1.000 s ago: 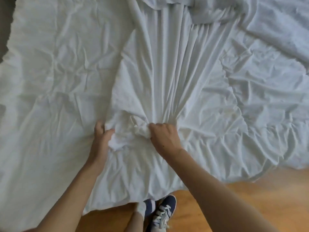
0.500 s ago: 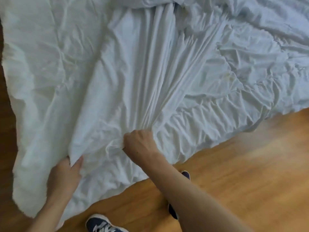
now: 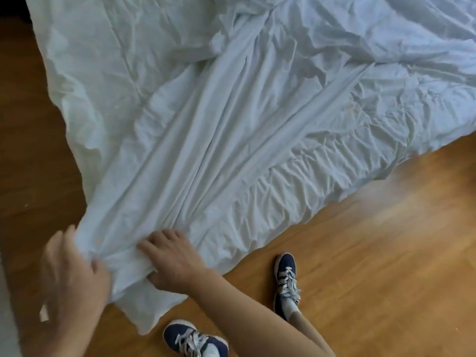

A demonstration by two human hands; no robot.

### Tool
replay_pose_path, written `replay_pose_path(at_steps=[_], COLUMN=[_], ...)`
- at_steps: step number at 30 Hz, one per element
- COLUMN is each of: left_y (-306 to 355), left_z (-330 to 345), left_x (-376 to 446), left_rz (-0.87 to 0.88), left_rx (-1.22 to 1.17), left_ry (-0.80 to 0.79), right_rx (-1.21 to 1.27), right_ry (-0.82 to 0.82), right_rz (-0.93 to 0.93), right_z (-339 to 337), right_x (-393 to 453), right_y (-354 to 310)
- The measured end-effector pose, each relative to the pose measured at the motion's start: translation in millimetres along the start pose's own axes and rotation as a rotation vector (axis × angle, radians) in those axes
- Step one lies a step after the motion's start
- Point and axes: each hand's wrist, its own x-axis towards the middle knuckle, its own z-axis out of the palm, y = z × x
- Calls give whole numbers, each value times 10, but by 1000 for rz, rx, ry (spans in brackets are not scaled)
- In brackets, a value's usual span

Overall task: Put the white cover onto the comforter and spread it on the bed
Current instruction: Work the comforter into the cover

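Note:
The white cover lies in long stretched folds over the crumpled white comforter, both spread on the wooden floor. One corner of the bedding points toward me at the lower left. My left hand grips the cover's edge at that corner. Just to its right, my right hand grips a bunch of the same fabric, fingers curled into the folds. The folds fan out from my hands toward the top of the view.
My two feet in blue shoes stand on the floor right beside the bedding's near edge. Bare wooden floor shows to the left and lower right. A pale edge runs along the far left border.
The view swung so the bedding's corner now lies by my hands. Both hands pulled the cover toward that corner and came close together; my left hand moved from flat to gripping the edge.

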Motion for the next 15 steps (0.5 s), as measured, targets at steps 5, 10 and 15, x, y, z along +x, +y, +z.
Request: replay_pose_path(at_steps=[5, 10, 15], left_y=[957, 1508, 1901], left_z=[386, 1011, 1253], left_x=[-208, -269, 8], left_rz=[558, 662, 535], left_rx=[49, 124, 228], left_ry=[4, -160, -32], right_rx=[306, 941, 1409], right_ry=[583, 896, 884], right_rz=[345, 1158, 1131], right_z=[-368, -1082, -1568], right_x=[-481, -549, -239], right_y=[809, 2089, 2785])
